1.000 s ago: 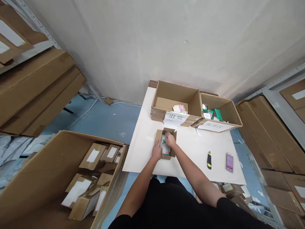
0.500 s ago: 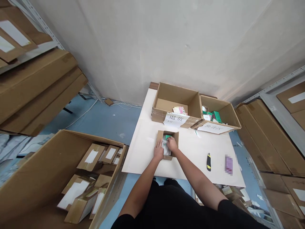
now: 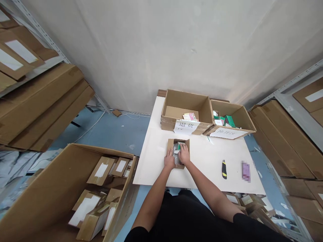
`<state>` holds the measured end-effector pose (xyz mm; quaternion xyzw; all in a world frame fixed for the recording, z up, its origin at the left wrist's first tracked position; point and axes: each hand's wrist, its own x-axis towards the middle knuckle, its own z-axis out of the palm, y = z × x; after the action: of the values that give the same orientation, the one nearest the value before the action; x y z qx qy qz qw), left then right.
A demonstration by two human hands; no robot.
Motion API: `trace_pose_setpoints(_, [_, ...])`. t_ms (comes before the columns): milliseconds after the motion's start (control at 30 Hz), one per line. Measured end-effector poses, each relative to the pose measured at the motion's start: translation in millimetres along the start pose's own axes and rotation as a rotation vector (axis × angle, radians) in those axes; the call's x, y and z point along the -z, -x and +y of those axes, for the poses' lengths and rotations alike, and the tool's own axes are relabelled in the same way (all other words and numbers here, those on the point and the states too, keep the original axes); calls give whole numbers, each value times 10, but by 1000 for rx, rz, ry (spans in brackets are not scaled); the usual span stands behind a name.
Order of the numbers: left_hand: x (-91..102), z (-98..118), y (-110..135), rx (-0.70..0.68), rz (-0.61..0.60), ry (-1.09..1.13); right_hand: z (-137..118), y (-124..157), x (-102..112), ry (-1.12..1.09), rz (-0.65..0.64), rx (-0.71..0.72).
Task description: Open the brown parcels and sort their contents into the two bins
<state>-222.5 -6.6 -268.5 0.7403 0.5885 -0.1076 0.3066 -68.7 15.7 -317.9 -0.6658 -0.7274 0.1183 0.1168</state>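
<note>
Your left hand (image 3: 169, 159) and right hand (image 3: 184, 154) both reach into a small open brown cardboard box (image 3: 171, 145) on the white tabletop (image 3: 153, 168). Your fingers sit close together on a crinkled, clear-wrapped packet with a green patch (image 3: 177, 155), inside the box between your hands; this view cannot show whether they grip it. It looks light and soft, and the film may slip, so take it by its sides rather than pinching loose wrap. A black-and-yellow utility knife (image 3: 224, 169) lies to your right.
</note>
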Motion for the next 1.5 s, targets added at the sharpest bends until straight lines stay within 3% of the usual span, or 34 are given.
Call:
trace_pose_setpoints(133, [15, 14, -3, -6, 8, -22, -115, 168, 212, 2, 91, 6])
trace_pose_setpoints(267, [12, 25, 4, -23, 23, -19, -283, 108, 359, 52, 25, -143])
trace_pose_setpoints(500, [-22, 13, 37, -31, 66, -61, -435, -18, 371, -1, -97, -259])
trace_pose_setpoints(567, [-36, -1, 49, -45, 73, -76, -431, -35, 411, -22, -101, -236])
trace_pose_setpoints(667, [-58, -29, 58, -61, 65, -103, -433, -74, 554, -47, -7, -129])
trace_pose_setpoints(933, [-49, -94, 96, -86, 76, -119, -601, -130, 1230, -88, 217, 6])
trace_pose_setpoints(1067, [-13, -110, 150, -94, 99, -91, -412, -98, 1630, -130, 380, 0])
trace_pose_setpoints(1200, [37, -166, 210, -112, 117, -74, 111, -29, 1865, -149, 498, -42])
trace_pose_setpoints(1300, [75, -255, 260, -126, 141, -91, 479, 34, 1741, -143, 494, -91])
trace_pose_setpoints(1400, [89, -348, 325, -98, 181, -119, 679, 104, 1365, -141, 402, -142])
trace_pose_setpoints(1500, [72, -415, 419, -44, 222, -152, 767, 201, 956, -145, 217, -167])
